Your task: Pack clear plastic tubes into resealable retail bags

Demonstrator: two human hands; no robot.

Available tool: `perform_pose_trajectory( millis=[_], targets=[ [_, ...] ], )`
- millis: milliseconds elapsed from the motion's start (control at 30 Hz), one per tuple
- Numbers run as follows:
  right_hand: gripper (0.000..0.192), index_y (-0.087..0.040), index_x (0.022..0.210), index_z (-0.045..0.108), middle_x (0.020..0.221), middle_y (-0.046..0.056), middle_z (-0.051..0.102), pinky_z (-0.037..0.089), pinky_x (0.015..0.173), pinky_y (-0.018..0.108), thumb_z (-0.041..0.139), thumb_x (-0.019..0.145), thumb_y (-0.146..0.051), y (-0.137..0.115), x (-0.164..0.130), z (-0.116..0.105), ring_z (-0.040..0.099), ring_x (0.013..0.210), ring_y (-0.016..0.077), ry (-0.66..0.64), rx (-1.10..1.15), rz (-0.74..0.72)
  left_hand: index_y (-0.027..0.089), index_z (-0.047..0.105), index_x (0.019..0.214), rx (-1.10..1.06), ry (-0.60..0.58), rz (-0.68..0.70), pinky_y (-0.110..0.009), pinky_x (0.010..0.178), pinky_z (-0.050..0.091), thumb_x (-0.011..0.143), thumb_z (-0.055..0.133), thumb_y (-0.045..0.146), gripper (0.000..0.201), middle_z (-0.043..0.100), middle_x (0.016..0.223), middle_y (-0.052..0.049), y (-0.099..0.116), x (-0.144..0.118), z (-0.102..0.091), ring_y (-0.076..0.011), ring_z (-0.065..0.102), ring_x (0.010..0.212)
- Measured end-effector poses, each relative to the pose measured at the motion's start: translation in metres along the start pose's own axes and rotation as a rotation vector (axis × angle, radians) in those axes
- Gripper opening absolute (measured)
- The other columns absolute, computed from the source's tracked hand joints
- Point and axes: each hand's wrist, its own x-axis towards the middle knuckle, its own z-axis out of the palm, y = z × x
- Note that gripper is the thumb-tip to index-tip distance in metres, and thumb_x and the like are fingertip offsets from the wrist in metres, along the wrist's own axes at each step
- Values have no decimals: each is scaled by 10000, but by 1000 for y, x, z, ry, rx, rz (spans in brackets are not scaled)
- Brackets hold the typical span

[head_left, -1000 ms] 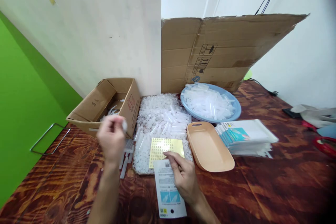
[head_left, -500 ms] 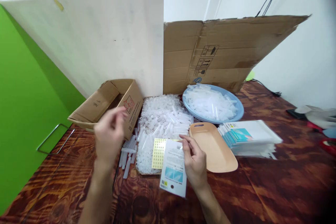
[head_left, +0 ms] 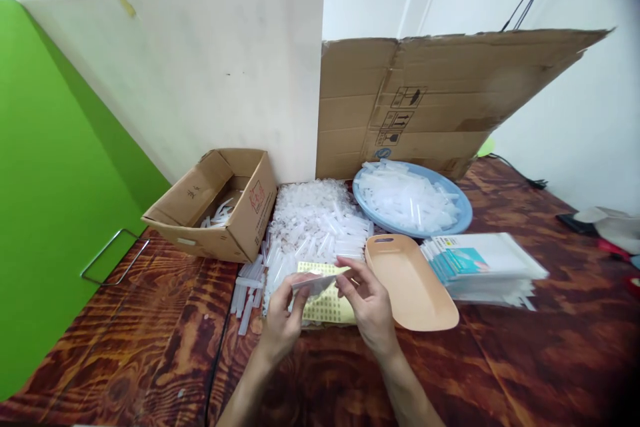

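Note:
Between my two hands is a flat printed packet, tilted so that it shows nearly edge-on. My left hand pinches its left end between thumb and fingers. At the other end, my right hand grips it with thumb and fingertips. Beneath the packet lies a yellow sheet of small printed stickers, on top of a heap of clear plastic pieces. Longer translucent plastic tubes lie to the left of the heap.
An open cardboard box with some white strips inside stands at the left. Behind and right are a blue basin full of translucent tubes, a peach tray and a stack of printed packets. A cardboard sheet and white board stand behind.
My left hand has come down from beside the cardboard box and taken the packet's left end. The packet has turned from facing me to nearly edge-on and risen slightly.

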Motion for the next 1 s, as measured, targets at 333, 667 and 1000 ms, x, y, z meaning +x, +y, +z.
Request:
perform_pose_trajectory(
  millis=[333, 667, 1000],
  targets=[
    [79, -240, 947, 745, 991, 66, 718, 550, 852, 327, 671, 929, -216, 13, -1, -18, 670, 983, 223, -18, -112, -221, 255, 735, 1026, 151, 259, 343, -298, 826, 546, 892, 676, 79, 229, 705, 978, -29, -25, 0, 1, -182, 676, 910],
    [391, -230, 1177, 606, 691, -45, 586, 472, 375, 200, 677, 893, -489, 53, -26, -17, 557, 419, 102, -59, 281, 490, 252, 725, 1164, 311, 8, 493, -323, 848, 597, 877, 638, -23, 407, 711, 1099, -90, -55, -29, -8, -211, 692, 1023],
    [310, -183, 907, 614, 644, -35, 573, 297, 370, 150, 752, 838, -452, 66, -34, -25, 423, 424, 51, -19, 186, 416, 256, 791, 969, 137, -56, 184, -373, 961, 541, 907, 676, 126, 184, 699, 1059, -76, -52, -50, -7, -232, 655, 1090]
  ],
)
